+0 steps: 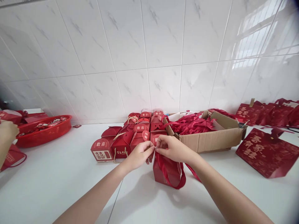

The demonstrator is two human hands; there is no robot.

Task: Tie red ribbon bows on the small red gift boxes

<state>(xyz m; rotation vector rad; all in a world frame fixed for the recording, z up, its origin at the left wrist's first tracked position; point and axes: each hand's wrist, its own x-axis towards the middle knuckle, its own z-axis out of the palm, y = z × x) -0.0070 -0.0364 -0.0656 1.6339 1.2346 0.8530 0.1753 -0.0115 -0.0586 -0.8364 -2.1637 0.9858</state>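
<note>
A small red gift box (166, 172) stands on the white table (58, 183) in front of me. A red ribbon (179, 183) loops down its front and trails to the right. My left hand (139, 154) and my right hand (171, 148) meet above the box top, and both pinch the ribbon's upper ends between thumb and fingers. Just behind my hands stands a cluster of several finished red gift boxes (130, 137) with gold lettering and tags.
An open cardboard carton (210, 138) full of red ribbons lies at centre right. Flat red gift bags (268, 152) lie and stand at right. A red round basket (44, 130) with small packets sits at left, where another person's hand (7, 133) shows. White tiled wall behind.
</note>
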